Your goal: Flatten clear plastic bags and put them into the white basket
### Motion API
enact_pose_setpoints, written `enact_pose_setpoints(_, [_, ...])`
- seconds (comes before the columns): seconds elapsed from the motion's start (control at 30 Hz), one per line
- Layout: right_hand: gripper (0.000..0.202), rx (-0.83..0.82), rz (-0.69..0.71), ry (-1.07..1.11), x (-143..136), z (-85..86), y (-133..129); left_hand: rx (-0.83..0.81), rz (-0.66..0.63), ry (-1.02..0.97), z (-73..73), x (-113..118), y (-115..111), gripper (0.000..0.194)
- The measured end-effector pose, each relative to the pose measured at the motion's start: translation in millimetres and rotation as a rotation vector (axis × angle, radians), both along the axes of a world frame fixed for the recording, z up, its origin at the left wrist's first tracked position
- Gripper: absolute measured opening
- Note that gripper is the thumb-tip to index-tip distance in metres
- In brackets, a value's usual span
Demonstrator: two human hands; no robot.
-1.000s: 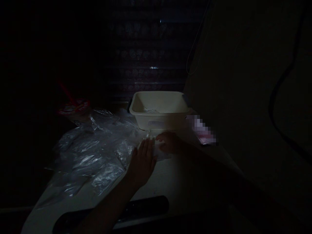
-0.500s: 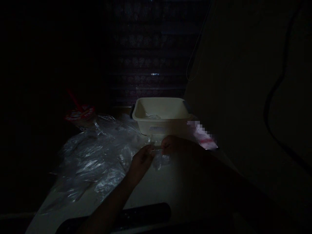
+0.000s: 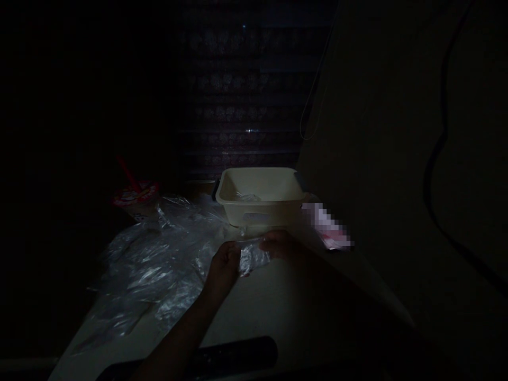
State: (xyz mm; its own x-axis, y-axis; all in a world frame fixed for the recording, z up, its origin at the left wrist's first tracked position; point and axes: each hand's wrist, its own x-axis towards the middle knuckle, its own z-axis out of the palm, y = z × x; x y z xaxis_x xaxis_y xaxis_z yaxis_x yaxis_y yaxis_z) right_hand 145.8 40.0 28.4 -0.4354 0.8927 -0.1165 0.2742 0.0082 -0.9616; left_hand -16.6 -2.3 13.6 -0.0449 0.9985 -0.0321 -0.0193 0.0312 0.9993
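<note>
I have one view only, from the head camera; it looks forward and down over a dim table (image 3: 286,301), close enough that both forearms enter from the near edge; a pale tub (image 3: 260,196) sits far centre, crinkled plastic sheets (image 3: 154,264) spread left; a wall closes the right.

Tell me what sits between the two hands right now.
In the head view, a small crinkled clear plastic bag spans the gap: the left hand grips its left edge, the right hand its upper right edge, above the pale table.
</note>
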Motion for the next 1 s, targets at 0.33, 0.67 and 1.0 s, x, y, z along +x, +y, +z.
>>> enact_pose_setpoints(0.33, [0.017,0.146,-0.137,-0.059,-11,19.6,-7,0.019,0.119,-0.044,8.8,-2,-2,0.028])
enact_pose_setpoints(0.67, [0.02,0.297,-0.206,-0.086,-12,67.4,-2,0.054,0.066,-0.014,71.4,-11,3,0.043])
enact_pose_setpoints(1.0, [0.021,0.207,-0.283,0.14,-5,123.6,57,0.379,0.34,0.366,76.9,-42,70,0.037])
